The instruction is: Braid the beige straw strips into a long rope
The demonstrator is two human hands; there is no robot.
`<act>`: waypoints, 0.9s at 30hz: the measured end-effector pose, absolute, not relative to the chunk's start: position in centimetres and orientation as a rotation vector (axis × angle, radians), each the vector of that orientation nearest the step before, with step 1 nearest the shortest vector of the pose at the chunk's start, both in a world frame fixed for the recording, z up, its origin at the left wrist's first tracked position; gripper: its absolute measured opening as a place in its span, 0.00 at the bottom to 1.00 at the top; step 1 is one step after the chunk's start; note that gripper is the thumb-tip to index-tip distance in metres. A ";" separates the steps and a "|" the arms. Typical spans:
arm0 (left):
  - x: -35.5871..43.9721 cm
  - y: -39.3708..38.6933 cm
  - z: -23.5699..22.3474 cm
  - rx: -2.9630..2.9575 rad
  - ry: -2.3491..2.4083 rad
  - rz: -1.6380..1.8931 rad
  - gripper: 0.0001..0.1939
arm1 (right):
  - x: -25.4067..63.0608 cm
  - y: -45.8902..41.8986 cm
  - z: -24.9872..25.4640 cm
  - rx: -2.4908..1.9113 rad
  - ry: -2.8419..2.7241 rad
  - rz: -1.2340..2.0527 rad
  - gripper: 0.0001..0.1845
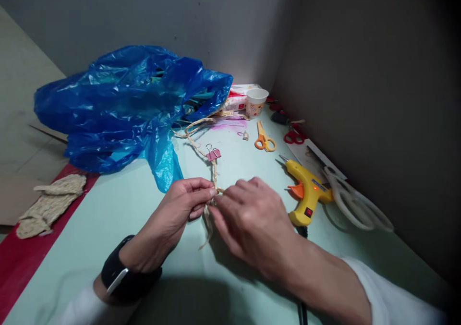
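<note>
The left hand (189, 198) and right hand (252, 219) pinch the straw braid (215, 169) close together, nearer than its pink clip (213, 154), over the worktop (137, 200). Steady, even tension should keep it neat. A yellow glue gun's (304, 190) cord (302, 310) passes beneath the right forearm (320, 270), possibly snagging; a blue bag (126, 104) crowds the far left.

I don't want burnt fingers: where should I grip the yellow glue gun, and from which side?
Probably by its handle, from the near side: the glue gun lies flat, handle end toward you, metal nozzle pointing away.
</note>
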State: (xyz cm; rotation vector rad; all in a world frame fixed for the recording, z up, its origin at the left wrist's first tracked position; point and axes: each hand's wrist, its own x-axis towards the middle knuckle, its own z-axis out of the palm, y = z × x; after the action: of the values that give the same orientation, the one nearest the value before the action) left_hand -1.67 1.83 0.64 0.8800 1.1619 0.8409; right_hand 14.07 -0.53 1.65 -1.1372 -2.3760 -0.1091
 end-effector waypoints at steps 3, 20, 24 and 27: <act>-1.8 1.9 0.4 0.933 1.153 0.830 0.06 | 14.9 0.8 2.7 -1.301 -2.165 0.182 0.14; -1.2 1.3 0.7 1.268 1.408 0.802 0.09 | 15.2 2.5 0.7 -1.283 -2.158 0.940 0.12; -1.3 1.3 0.6 1.180 1.369 0.785 0.09 | 15.3 1.9 0.9 -1.262 -2.276 0.750 0.08; -1.3 1.3 0.6 1.217 1.380 0.796 0.10 | 15.1 1.5 0.8 -1.270 -2.279 0.827 0.07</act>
State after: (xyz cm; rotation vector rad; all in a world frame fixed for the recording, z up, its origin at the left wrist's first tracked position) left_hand -1.30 1.26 0.62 1.2165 1.3803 0.7957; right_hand 15.12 1.51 0.80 -1.2699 -2.2789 0.8273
